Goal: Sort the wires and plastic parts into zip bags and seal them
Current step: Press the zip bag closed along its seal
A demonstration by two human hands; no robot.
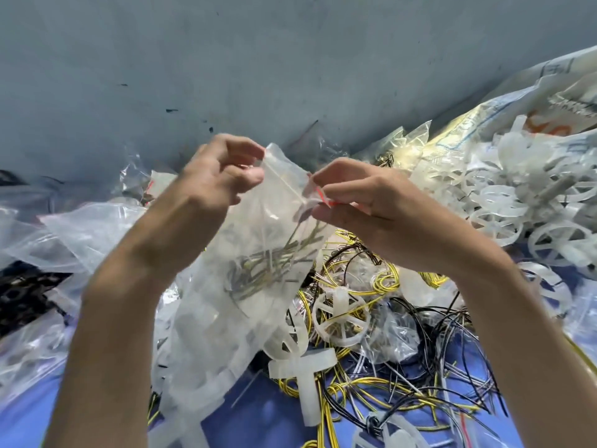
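**Q:** Which step is shown?

**A:** Sealing, by the look of it. The clear plastic zip bag with a red-edged mouth (pixel 258 247), loaded with a bundle of thin dark wires (pixel 268 263), is held up above the blue table (pixel 268 415).

**Q:** How do the fingers stand?

**A:** The left hand (pixel 213 179) pinches the mouth's left corner between thumb and curled fingers (pixel 248 176). The right hand (pixel 365 202) pinches the right end, at the red strip. The bag hangs below and between them, its mouth stretched from one grip to the other.

**Q:** What does the next move call for?

**A:** Probably pressing the zip track together along its length, with one end anchored. Whether any stretch is already closed cannot be told. Loose yellow and black wires (pixel 387 399) and a white spoked plastic ring (pixel 342 321) lie on the table beneath, unsorted.
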